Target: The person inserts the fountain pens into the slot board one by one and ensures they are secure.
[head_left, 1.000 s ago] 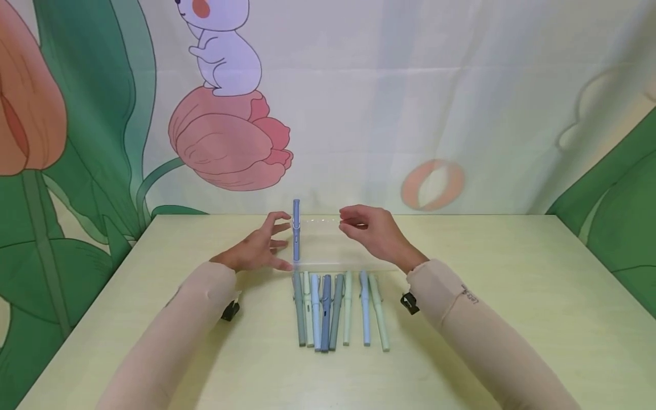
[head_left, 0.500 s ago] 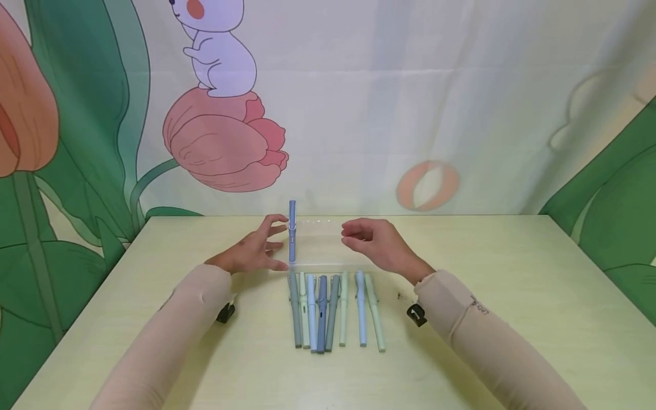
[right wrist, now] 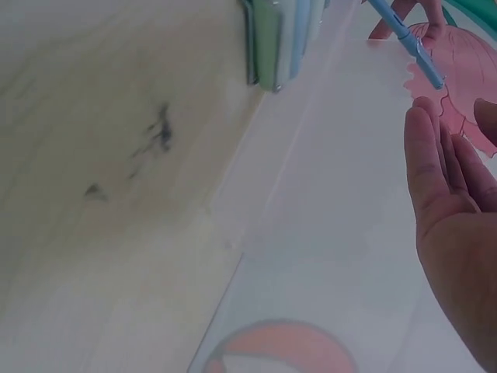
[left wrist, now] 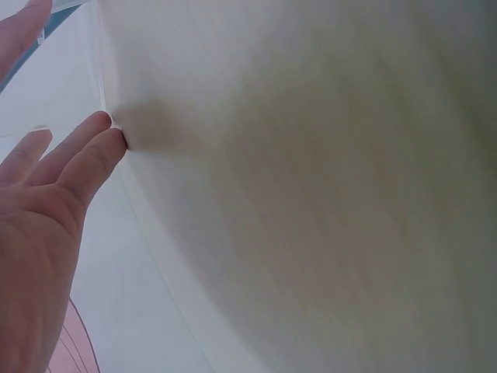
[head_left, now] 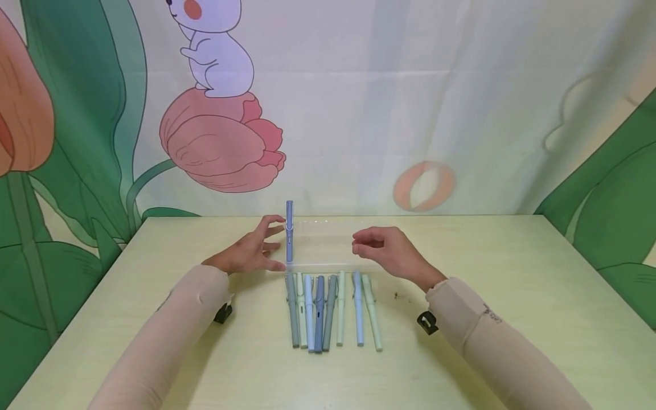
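A clear plastic pen holder (head_left: 328,266) sits near the table's back edge, with a blue capped pen (head_left: 289,230) in its left end. At that end my left hand (head_left: 251,247) has its fingers spread, the thumb by the front corner and the index fingertip by the back one. Whether they press on the plastic I cannot tell. My right hand (head_left: 392,250) hovers over the holder's right part, fingers together and loosely bent, holding nothing. In front of the holder, several capped pens (head_left: 320,313) in grey-green, pale green and blue lie side by side.
Behind the table (head_left: 487,353) hangs a printed curtain (head_left: 333,114) with tulips and a white animal. Small dark marks (right wrist: 161,132) show on the tabletop to the right of the pens. A black clip-like piece (head_left: 427,323) hangs at the right sleeve.
My right hand has drawn back to the right and toward me along the holder. My left hand stays at the holder's left end, and the pens keep their places.
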`<state>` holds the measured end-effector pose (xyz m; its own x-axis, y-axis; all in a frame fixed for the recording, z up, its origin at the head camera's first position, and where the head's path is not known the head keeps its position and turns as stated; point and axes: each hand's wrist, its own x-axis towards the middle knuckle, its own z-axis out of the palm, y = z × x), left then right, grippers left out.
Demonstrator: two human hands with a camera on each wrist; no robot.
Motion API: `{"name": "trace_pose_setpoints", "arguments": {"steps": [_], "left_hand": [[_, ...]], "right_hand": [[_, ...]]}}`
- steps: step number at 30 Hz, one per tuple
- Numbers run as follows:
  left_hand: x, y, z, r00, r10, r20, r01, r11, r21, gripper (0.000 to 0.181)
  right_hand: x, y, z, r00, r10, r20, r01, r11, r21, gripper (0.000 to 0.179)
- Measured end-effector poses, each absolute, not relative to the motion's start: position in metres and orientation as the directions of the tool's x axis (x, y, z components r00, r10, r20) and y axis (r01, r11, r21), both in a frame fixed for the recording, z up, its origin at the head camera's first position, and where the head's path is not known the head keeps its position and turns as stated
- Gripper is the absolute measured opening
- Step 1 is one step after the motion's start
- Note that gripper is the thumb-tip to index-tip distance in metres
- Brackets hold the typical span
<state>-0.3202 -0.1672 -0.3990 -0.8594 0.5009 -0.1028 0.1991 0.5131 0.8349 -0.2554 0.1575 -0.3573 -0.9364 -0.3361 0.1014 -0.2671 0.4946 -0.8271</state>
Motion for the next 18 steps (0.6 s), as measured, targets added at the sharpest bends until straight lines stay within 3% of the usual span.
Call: {"name": "trace_pose_setpoints", "arguments": {"steps": [18], "left_hand": [[-0.319,-0.166,-0.398,-0.866,0.488,-0.105,0.189,0.516,0.835,0.103]], "right_hand": [[-0.251,0.172,-0.373,-0.942,-0.337,0.001,-0.17,0.474,-0.864,0.039]]}}
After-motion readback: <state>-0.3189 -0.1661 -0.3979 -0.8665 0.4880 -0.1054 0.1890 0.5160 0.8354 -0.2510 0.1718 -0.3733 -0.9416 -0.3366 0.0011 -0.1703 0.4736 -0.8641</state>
